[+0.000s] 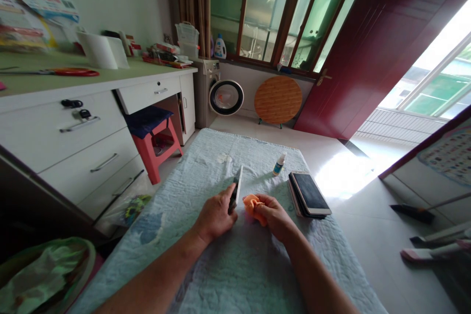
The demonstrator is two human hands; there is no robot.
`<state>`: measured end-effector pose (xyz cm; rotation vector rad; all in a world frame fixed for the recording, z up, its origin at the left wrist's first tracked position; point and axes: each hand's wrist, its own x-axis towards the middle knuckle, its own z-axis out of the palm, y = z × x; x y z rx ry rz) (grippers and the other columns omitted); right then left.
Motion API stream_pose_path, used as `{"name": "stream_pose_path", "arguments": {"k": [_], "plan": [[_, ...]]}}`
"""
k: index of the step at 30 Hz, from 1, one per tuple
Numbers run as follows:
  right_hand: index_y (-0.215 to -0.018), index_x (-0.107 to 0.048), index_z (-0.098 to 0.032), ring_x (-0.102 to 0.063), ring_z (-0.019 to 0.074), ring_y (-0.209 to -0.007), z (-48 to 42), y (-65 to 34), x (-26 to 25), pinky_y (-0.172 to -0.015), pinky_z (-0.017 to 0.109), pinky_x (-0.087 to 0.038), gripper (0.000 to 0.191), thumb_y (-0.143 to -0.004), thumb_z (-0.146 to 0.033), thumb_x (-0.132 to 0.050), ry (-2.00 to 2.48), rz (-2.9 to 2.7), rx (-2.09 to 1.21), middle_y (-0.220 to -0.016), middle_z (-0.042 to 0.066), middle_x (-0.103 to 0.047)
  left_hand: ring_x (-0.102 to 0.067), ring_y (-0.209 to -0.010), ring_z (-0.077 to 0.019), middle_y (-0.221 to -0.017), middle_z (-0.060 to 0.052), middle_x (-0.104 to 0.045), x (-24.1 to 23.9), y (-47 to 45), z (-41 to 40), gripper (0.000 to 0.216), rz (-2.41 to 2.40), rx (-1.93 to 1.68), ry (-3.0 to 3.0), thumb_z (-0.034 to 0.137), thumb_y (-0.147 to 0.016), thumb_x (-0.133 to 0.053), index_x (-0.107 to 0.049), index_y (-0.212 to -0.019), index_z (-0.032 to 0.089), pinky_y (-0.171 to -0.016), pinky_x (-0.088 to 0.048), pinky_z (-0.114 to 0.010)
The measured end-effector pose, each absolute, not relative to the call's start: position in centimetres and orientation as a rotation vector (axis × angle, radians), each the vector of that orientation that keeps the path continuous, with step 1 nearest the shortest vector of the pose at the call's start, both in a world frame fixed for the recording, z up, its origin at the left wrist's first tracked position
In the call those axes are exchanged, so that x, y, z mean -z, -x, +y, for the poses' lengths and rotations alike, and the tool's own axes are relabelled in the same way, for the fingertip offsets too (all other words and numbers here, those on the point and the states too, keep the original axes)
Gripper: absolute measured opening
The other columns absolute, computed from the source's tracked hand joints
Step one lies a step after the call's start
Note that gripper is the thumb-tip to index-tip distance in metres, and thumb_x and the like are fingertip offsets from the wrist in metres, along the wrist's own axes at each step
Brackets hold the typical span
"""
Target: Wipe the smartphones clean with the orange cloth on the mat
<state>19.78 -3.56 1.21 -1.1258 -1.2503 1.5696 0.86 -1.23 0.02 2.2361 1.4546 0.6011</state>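
Observation:
My left hand (216, 215) is closed around a phone (236, 187), holding it up on its edge above the pale blue quilted cloth (206, 162) that covers the table. Just to its right, my right hand (274, 215) is closed on a crumpled orange cloth (251, 202), close beside the phone's lower end. A stack of phones (308, 193) lies flat on the cloth to the right of my right hand. A small white spray bottle with a blue cap (279, 164) stands behind the two hands, to the right of the held phone.
A white desk with drawers (91, 142) runs along the left wall, with a red stool (156, 140) tucked under it. A washing machine (217, 93) and a round wooden board (277, 99) stand at the back wall. A bag-lined bin (44, 274) sits at lower left. Brooms (427, 211) lie on the floor at right.

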Motion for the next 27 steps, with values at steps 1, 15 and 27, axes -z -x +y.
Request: {"name": "stream_pose_path", "arguments": {"k": [1,15,27], "plan": [[-0.086,-0.067,-0.014,-0.034,0.0059,-0.047,-3.5,-19.8,-1.2,-0.043,0.019,-0.02,0.027,-0.07,-0.036,-0.063,1.132,-1.244,-1.567,-0.06,-0.002,-0.055,-0.068,-0.095,-0.0233,-0.103,-0.008,-0.071,-0.1,-0.8,-1.2,0.073,1.491,-0.595,-2.206,0.014,-0.072,-0.054,-0.034,-0.142,0.018,-0.086,-0.049,-0.031],[-0.086,-0.065,-0.014,-0.039,0.0063,-0.044,-3.1,-20.4,-0.1,-0.041,0.019,-0.025,0.027,-0.071,-0.036,-0.065,1.108,-1.074,-1.457,-0.057,-0.003,-0.053,-0.065,-0.093,-0.0196,-0.116,-0.01,-0.065,0.3,-0.7,-0.6,0.068,1.307,-0.838,-1.852,0.011,-0.071,-0.056,-0.037,-0.136,0.014,-0.082,-0.049,-0.029],[-0.086,-0.063,-0.014,-0.042,0.0078,-0.039,-2.9,-20.6,0.4,-0.037,0.019,-0.028,0.024,-0.072,-0.033,-0.062,1.106,-1.048,-1.439,-0.053,-0.004,-0.052,-0.065,-0.08,-0.0183,-0.093,-0.004,-0.07,0.9,-0.6,-0.1,0.046,1.026,-0.841,-1.56,0.017,-0.075,-0.052,-0.048,-0.121,0.017,-0.069,-0.049,-0.027]]}}
